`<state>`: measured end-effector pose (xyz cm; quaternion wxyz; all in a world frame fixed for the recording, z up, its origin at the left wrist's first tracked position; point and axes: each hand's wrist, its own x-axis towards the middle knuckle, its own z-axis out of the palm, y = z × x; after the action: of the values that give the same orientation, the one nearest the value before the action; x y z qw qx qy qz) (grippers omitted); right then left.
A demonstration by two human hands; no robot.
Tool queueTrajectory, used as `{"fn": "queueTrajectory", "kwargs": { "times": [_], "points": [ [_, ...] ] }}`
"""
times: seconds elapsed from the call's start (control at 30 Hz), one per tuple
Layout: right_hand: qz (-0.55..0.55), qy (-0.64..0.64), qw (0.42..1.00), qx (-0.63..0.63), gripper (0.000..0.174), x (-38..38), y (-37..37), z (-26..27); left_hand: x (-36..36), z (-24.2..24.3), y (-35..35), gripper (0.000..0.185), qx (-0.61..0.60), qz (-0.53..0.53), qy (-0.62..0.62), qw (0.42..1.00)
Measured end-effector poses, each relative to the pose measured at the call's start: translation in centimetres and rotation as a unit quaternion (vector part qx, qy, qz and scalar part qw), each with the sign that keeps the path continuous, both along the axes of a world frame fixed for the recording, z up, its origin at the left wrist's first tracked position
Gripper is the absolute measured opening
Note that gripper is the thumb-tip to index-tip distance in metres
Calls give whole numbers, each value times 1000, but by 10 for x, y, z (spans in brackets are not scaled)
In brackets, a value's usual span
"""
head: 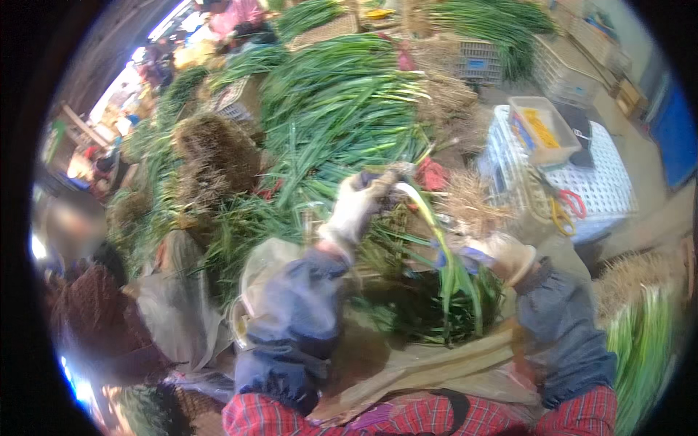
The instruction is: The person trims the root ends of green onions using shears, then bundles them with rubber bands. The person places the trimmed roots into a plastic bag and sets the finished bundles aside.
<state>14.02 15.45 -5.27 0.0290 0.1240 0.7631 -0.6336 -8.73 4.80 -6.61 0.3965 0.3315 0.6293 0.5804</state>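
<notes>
My left hand [371, 199], in a white and dark work glove, is closed on a green onion [431, 218] near its white root end. The onion's stalk bends down to the right and its green leaves hang in front of me. My right hand [485, 255], in a white and blue glove, is beside the hanging stalk; blur hides whether its fingers touch it. A large pile of green onions [343, 109] lies beyond my hands, roots to the right. Under the hanging leaves is a dark heap of green leaves [463, 310].
At right, a white plastic crate [594, 174] bears a clear bin [545, 131] and scissors with yellow handles [561, 218]. Green onion bundles [643, 327] stand at lower right. A person [92, 310] sits at left beside more bundles [215, 158].
</notes>
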Motion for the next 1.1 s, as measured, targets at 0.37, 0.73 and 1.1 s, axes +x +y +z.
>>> {"fn": "queueTrajectory", "kwargs": {
  "times": [0.37,0.73,1.1],
  "points": [
    [147,88,881,-441,61,-2,-8,-45,74,-15,-11,20,175,-74,134,973],
    [-65,119,938,-319,32,14,2,-7,38,-31,1,29,57,1,145,988],
    [-208,224,923,-234,44,86,60,21,7,-56,56,35,-8,-33,562,826]
  ]
}}
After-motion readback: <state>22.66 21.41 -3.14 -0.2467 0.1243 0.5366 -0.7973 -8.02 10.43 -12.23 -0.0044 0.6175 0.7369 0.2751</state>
